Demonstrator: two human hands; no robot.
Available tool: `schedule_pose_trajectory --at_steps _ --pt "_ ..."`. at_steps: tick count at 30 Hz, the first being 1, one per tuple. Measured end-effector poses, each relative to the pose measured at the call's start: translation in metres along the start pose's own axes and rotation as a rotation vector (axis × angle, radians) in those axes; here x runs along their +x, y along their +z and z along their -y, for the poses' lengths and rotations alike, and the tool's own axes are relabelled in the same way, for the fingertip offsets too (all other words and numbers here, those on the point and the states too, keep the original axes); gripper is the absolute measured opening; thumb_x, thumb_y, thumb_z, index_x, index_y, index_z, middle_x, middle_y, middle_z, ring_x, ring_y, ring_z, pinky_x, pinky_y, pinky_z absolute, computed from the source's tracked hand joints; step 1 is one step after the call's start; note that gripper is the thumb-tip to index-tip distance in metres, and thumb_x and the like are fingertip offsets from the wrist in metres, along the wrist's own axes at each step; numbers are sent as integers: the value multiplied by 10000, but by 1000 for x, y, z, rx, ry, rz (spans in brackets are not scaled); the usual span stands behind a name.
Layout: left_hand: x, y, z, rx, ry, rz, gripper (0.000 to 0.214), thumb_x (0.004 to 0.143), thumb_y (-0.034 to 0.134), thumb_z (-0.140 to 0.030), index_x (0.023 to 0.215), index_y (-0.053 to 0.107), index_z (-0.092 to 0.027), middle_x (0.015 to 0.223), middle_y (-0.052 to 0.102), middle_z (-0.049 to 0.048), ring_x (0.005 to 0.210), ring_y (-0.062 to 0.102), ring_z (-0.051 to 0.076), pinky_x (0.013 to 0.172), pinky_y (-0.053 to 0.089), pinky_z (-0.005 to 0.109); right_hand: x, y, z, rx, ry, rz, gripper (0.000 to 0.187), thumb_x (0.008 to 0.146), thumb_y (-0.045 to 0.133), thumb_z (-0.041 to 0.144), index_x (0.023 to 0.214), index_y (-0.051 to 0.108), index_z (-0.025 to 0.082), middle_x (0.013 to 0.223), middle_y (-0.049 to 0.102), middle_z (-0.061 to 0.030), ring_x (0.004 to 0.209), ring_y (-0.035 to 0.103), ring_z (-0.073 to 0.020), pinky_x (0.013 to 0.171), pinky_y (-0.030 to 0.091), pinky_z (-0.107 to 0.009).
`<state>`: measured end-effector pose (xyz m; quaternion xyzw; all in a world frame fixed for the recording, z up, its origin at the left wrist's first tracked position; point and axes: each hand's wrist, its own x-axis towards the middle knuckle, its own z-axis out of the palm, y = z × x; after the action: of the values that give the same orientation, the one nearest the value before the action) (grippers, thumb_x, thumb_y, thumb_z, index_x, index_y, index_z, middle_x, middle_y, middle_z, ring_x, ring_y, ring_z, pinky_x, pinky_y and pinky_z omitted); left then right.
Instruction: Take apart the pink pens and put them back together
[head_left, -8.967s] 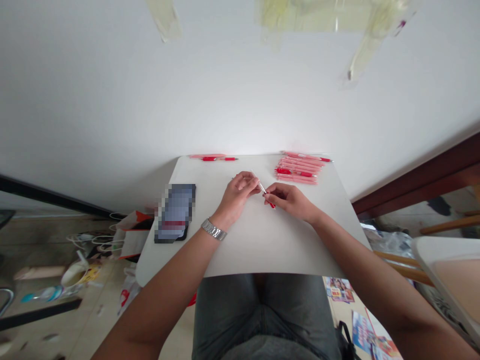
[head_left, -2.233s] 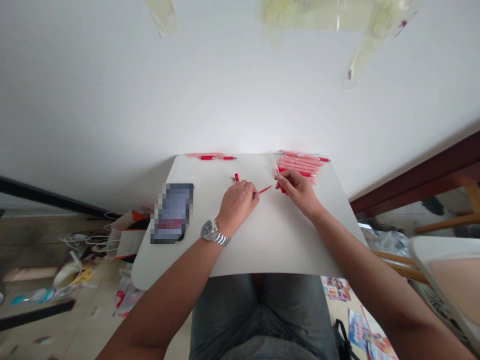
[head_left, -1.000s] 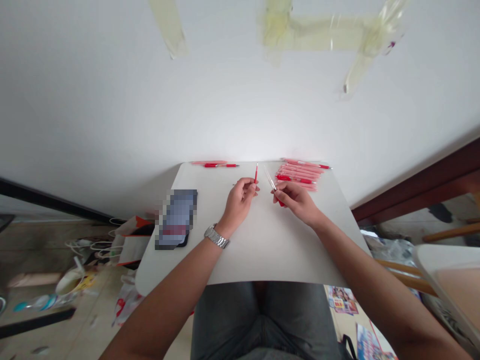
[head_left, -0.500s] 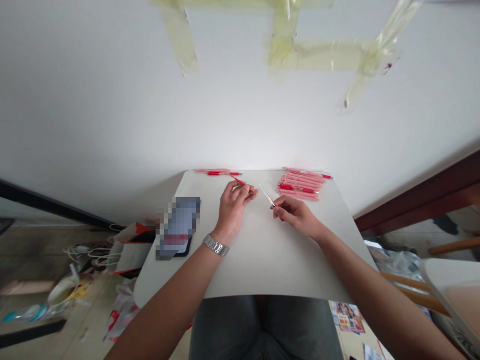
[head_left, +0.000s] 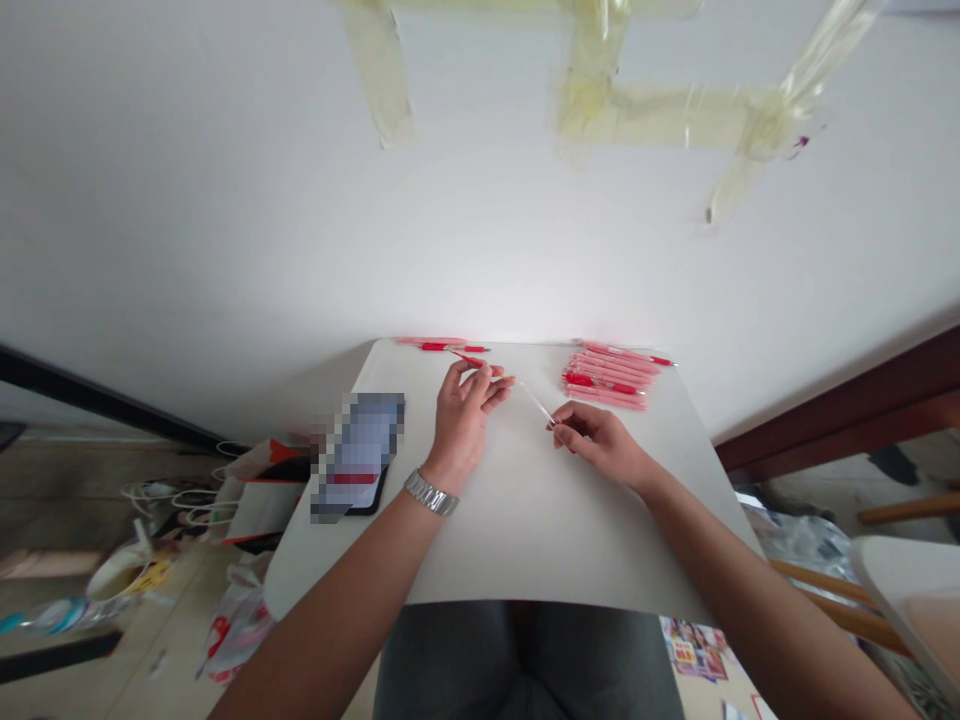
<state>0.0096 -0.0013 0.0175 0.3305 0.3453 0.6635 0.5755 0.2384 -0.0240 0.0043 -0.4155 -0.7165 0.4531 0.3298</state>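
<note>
My left hand [head_left: 459, 425], with a metal watch at the wrist, pinches a slim red pen part [head_left: 468, 358] between thumb and fingers. Its pointed end sticks out to the upper left. Across a small gap, my right hand [head_left: 600, 442] is closed on the lower end of a clear pen barrel [head_left: 535, 403]. The barrel slants up toward my left fingertips without clearly touching them. A bit of red shows at my right fingers, mostly hidden. Beyond that hand lies a pile of pink and red pens [head_left: 611, 366].
Several pens [head_left: 431, 341] lie along the back left edge of the white table [head_left: 510, 540], against the wall. A phone [head_left: 360, 455] rests at the left. Bags [head_left: 259, 505] stand on the floor to the left, and a chair [head_left: 892, 570] is at the right.
The view has shifted slightly. The red part in my left hand lies a little flatter. My right hand has moved slightly down and to the right with the clear barrel.
</note>
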Motion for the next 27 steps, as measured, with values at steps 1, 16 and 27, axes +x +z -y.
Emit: schedule_pose_trajectory --at_steps 1,16,27 --pt "0 0 0 -1 -1 4 380 862 865 -426 1039 590 -232 1049 751 25 913 790 172 856 600 294 0 0 0 -4 1 2 280 1036 617 469 1005 689 200 827 690 -31 692 524 -157 640 403 -306" --pt "-1 -1 -3 90 29 44 376 868 848 -461 1080 623 -246 1050 745 33 902 758 157 843 599 293 0 -1 2 -38 -2 11 310 1033 624 503 970 694 207 805 692 -31 688 525 -166 634 391 -310" --pt "-4 1 2 151 5 131 313 884 835 -451 1015 664 -223 977 732 34 927 716 159 855 589 300 0 -2 -2 -32 -9 15 300 1033 632 491 989 698 201 807 695 -27 675 515 -159 630 382 -307"
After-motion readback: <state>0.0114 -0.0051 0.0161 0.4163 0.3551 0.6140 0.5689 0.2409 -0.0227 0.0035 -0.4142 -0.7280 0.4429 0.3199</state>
